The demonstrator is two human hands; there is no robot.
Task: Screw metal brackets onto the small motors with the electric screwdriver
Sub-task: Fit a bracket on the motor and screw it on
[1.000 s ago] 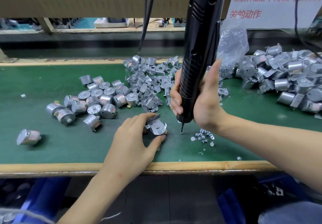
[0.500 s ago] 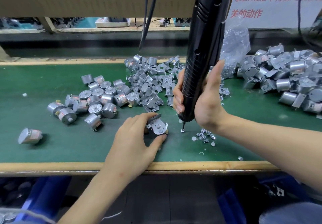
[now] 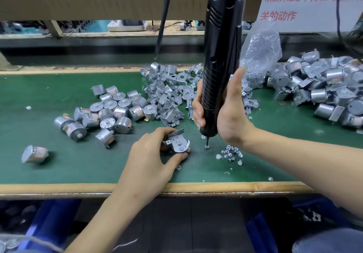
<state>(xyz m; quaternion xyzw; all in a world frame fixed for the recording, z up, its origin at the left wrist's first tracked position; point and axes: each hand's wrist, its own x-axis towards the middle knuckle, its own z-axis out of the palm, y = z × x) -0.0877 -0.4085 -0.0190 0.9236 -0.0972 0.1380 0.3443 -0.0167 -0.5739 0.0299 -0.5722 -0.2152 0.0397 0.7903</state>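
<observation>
Left hand (image 3: 149,158) lies palm-down, thumb and fingers pinching; right hand (image 3: 229,115) upright, fingers wrapped.

Black screwdriver (image 3: 220,66), upright in the right hand (image 3: 231,115), its bit tip on a screw (image 3: 206,147) near the front edge of the bench (image 3: 59,187). Held motor (image 3: 179,144), bracket face up, pinched by the left hand (image 3: 149,160) just left of the bit. Loose screws (image 3: 229,153) lie just right of it. Bare motors (image 3: 110,113) lie left of centre, brackets (image 3: 169,93) at mid-bench toward the rear edge, and bracketed motors (image 3: 324,87) in a heap at the right edge.
</observation>
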